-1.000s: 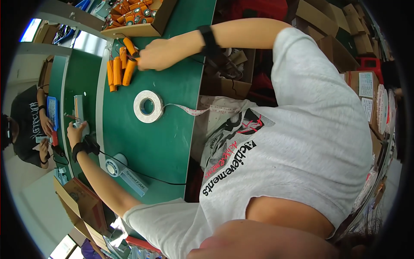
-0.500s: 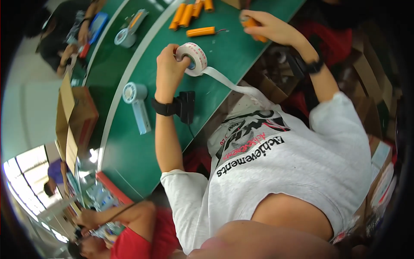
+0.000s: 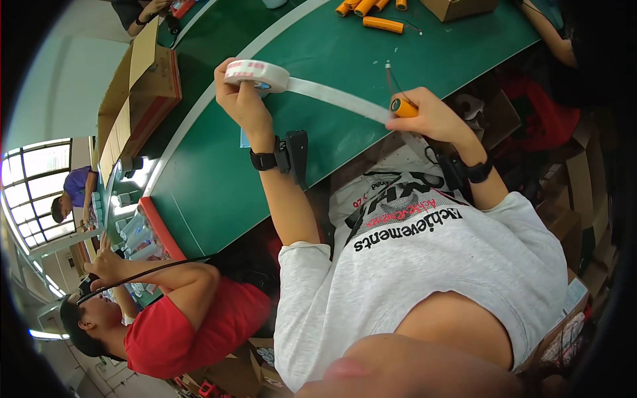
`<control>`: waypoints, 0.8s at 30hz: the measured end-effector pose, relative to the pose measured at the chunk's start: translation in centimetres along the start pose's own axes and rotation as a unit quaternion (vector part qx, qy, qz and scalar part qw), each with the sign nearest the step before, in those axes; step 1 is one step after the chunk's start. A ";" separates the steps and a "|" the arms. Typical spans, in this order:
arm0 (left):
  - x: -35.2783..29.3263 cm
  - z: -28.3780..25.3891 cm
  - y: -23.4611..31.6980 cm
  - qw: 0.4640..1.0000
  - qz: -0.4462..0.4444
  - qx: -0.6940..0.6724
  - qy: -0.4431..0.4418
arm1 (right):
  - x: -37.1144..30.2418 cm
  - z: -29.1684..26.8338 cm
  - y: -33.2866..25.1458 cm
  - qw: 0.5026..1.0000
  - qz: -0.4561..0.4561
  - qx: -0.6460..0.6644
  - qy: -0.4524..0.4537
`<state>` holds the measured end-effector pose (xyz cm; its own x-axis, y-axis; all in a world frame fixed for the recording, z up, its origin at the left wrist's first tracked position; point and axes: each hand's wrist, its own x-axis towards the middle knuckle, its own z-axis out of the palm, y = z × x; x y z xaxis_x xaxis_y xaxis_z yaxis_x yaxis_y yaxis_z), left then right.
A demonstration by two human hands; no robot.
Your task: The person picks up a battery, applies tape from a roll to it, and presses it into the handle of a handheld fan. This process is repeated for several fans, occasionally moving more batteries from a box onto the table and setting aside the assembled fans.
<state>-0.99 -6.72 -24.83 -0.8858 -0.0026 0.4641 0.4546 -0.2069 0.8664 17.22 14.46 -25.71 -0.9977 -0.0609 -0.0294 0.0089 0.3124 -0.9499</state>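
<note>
My left hand (image 3: 240, 109) is closed on a roll of white tape (image 3: 257, 70) with red print, the thumb at its blue-grey core. From the roll a white tape strip (image 3: 335, 97) runs taut across to my right hand (image 3: 432, 118). Between those right fingers is an orange cylindrical battery (image 3: 405, 108); its thin wire lead (image 3: 389, 76) sticks up and away. The strip passes at the right fingertips by the battery, and its tail hangs below them. Whether it is stuck to the battery, I cannot tell. Both hands are over the near edge side of the green table (image 3: 318, 139).
Several orange batteries (image 3: 383, 25) lie at the far side of the table, beside a cardboard box (image 3: 458, 6). A large open carton (image 3: 156, 79) stands at left. Partly behind my left wrist is a light-blue item (image 3: 244, 138). A co-worker in red (image 3: 192, 325) sits at lower left.
My right hand has come left and nearer with the battery, onto the tape strip. My left hand has turned the roll flatter. The strip, slack before, is now stretched between my hands. The view has shifted.
</note>
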 end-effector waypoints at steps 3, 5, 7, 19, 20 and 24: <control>0.0 -0.8 0.3 0.999 0.032 -0.002 0.007 | 0.2 -1.2 0.5 0.999 -0.026 0.019 0.035; -0.1 -0.6 0.0 0.998 0.062 0.032 -0.005 | -0.3 -2.4 -0.2 0.982 -0.002 0.161 0.099; -0.7 0.1 0.6 0.997 0.072 0.034 -0.012 | 1.4 -2.0 -1.2 0.960 -0.135 0.207 0.130; -3.8 4.0 2.1 0.987 -0.014 0.160 0.028 | 9.0 4.7 -5.3 0.948 -0.161 0.237 0.140; -4.0 4.0 2.2 0.986 -0.041 0.159 0.020 | 9.2 5.0 -5.1 0.928 -0.165 0.290 0.164; -5.5 4.8 3.7 0.994 0.003 0.111 0.002 | 9.8 4.6 -4.7 0.906 -0.131 0.369 0.162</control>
<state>6.00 -2.74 -23.27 -0.8835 -0.0069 0.4683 0.4682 0.0142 0.8835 7.70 8.01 -22.98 -0.9383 0.2768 0.2072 -0.3082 -0.3978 -0.8641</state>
